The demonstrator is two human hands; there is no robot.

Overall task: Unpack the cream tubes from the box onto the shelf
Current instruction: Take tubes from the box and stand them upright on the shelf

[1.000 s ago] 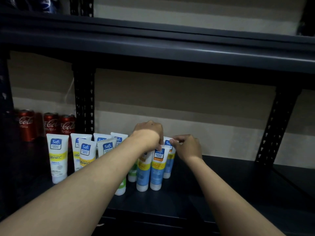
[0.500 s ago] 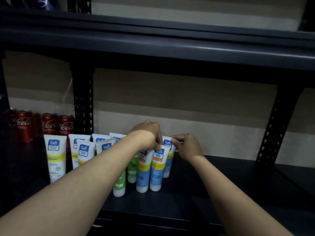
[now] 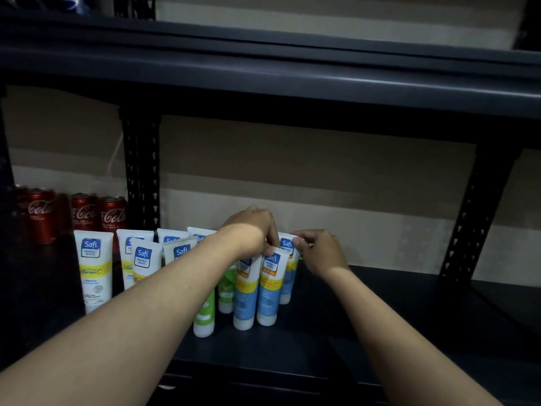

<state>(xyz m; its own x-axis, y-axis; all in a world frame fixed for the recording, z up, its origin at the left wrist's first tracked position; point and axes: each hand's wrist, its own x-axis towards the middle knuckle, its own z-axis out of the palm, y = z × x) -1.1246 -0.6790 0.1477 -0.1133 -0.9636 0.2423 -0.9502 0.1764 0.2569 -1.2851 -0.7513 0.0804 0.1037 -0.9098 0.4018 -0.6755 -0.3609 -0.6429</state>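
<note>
With my left hand I pinch the flat crimped top of a glossy blue tube, with my right hand the rear tube.

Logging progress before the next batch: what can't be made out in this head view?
1. Box: outside the head view, so the number of tubes left is unknown.
2. Green tubes: tops hidden behind the left arm.
3. Left hand: its own back hides the fingertips, so what it grips is unclear.
4. Rear blue tube, pinched by the right hand: label partly covered by the front blue tube.
5. Cola cans: dark and blurred, count uncertain.
</note>
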